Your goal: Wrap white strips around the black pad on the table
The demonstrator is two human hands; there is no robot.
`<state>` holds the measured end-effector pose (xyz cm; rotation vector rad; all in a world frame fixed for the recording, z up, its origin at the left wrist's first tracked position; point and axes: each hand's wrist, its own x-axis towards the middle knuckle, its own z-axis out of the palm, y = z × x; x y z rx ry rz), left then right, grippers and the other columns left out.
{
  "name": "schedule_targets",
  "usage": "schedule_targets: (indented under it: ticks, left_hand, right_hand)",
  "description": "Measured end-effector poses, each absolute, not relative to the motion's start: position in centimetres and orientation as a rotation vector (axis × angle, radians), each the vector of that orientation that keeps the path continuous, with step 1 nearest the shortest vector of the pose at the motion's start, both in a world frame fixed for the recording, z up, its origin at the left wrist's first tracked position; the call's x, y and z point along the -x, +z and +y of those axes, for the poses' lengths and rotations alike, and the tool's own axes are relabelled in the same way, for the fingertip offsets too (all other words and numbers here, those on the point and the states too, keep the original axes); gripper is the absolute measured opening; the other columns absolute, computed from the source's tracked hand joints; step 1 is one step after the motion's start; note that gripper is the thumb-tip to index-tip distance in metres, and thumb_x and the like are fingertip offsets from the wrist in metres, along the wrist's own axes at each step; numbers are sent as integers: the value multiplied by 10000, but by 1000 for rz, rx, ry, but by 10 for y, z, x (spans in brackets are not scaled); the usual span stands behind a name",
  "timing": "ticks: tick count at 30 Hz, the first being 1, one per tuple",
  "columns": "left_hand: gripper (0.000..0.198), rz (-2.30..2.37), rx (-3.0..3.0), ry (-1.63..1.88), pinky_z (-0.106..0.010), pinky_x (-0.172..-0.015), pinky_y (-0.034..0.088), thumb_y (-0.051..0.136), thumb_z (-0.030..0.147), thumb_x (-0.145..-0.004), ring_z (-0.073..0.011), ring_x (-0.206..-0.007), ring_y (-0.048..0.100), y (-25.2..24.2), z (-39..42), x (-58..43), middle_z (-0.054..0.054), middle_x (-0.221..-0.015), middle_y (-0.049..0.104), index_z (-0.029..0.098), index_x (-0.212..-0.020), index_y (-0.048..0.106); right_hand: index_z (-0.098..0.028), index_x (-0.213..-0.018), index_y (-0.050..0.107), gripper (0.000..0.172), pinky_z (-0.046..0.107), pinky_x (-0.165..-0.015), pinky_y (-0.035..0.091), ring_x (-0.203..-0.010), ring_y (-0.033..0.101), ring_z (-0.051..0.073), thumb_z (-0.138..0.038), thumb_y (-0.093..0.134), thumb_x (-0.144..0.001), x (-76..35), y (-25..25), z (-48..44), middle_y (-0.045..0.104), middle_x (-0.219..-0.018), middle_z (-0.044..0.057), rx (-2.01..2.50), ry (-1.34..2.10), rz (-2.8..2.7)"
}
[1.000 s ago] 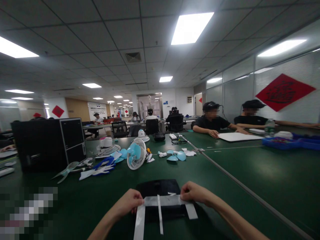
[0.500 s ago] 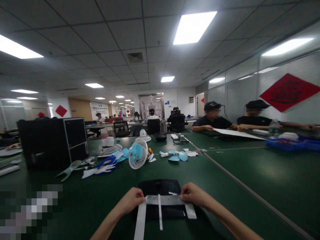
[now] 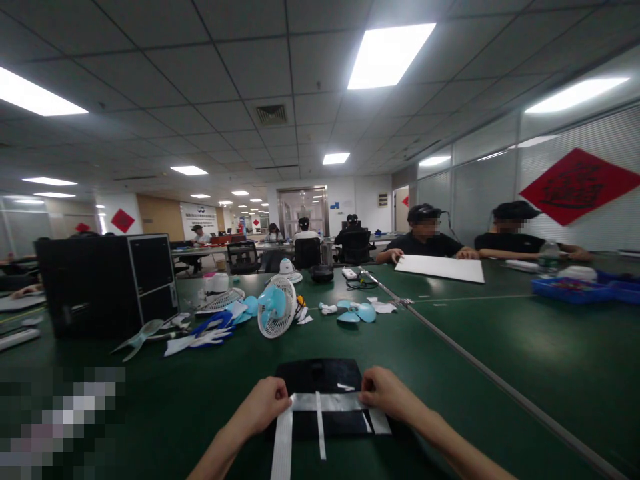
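- Your left hand (image 3: 273,400) pinches the silvery strip (image 3: 337,402) at its left end, grip closed.
- Your right hand (image 3: 383,389) pinches its right end, grip closed.
- The strip runs straight across the black panel (image 3: 305,380) on the worktop (image 3: 425,363).

There are two foreground hands (image 3: 264,405), one black panel (image 3: 305,381), one computer (image 3: 90,287), one bottle (image 3: 549,259).

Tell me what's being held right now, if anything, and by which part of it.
A silvery strip: the left grip pinches its left end, the right grip its right end. Whether the left also holds the ribbed white strip cannot be told.
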<state>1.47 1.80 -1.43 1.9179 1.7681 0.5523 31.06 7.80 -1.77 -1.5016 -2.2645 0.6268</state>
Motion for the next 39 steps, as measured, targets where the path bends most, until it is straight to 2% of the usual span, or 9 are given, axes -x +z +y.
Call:
schedule_targets:
  ticks: [5, 8, 11, 14, 19, 22, 25, 32, 39]
  left_hand:
    - [185, 1775, -1976, 542, -255, -643, 406, 550, 330, -767, -178, -788, 570, -11, 12, -14, -30, -904, 637, 194, -870, 622]
    - [198, 1680, -2162, 560, -255, -731, 412, 511, 253, -798, -163, -857, 533, -10, 9, -17, -20, -989, 596, 215, -964, 611]
    - [410, 1481, -2347, 517, -269, -857, 380, 396, 94, -819, -154, -983, 485, -12, 8, -24, -17, -1120, 536, 269, -1135, 589]
    - [551, 1398, -2436, 403, -278, -840, 373, 345, 30, -814, -159, -981, 463, -15, 8, -30, -21, -1127, 505, 335, -1225, 549]
    - [579, 1407, -2501, 360, -275, -799, 358, 340, 23, -824, -159, -936, 439, -17, 8, -32, -14, -1091, 487, 374, -1245, 528]
    - [578, 1394, -2522, 367, -273, -800, 352, 327, 11, -821, -156, -937, 432, -16, 8, -32, -8, -1064, 486, 372, -1212, 555]
    - [583, 1365, -2542, 399, -273, -823, 347, 321, 7, -820, -152, -937, 434, -16, 9, -32, -5, -1045, 488, 376, -1200, 564]
    - [650, 1359, -2524, 415, -266, -827, 344, 305, -32, -793, -155, -939, 437, -18, 10, -32, -5, -1053, 490, 386, -1240, 524]
    - [571, 1386, -2533, 403, -266, -827, 337, 317, 26, -842, -161, -946, 440, -20, 11, -33, -12, -1059, 491, 387, -1231, 528]
  right_hand:
    - [-157, -821, 679, 164, 238, -626, 424, -781, 605, 171, -284, 633, -728, -311, -23, 81, 672, -881, 50, 1485, 621, -2271]
    - [-156, -834, 671, 175, 237, -626, 420, -784, 597, 172, -283, 637, -719, -310, -23, 80, 664, -886, 51, 1506, 610, -2274]
    - [-154, -844, 666, 191, 255, -656, 423, -827, 584, 191, -284, 643, -705, -309, -21, 78, 644, -929, 62, 1527, 533, -2278]
    - [-153, -866, 665, 199, 274, -682, 433, -851, 579, 204, -282, 632, -718, -308, -16, 74, 629, -950, 72, 1562, 516, -2289]
    - [-162, -884, 671, 162, 309, -796, 437, -939, 558, 216, -209, 549, -788, -297, -1, 52, 612, -998, 86, 1335, 285, -2356]
    - [-207, -993, 667, 317, 298, -878, 418, -1001, 538, 185, -108, 415, -829, -282, 3, 31, 617, -1074, 56, 926, 253, -2532]
    - [-239, -1096, 641, 448, 318, -987, 362, -1101, 505, 184, -43, 410, -767, -267, -4, 16, 618, -1160, 29, 672, 271, -2705]
    - [-203, -1239, 571, 542, 334, -1016, 354, -1147, 484, 200, -37, 383, -758, -254, -21, 20, 580, -1253, 66, 750, 252, -2721]
    - [-147, -1237, 571, 484, 360, -1005, 380, -1107, 502, 224, -68, 390, -795, -251, -26, 20, 589, -1241, 103, 792, 176, -2732]
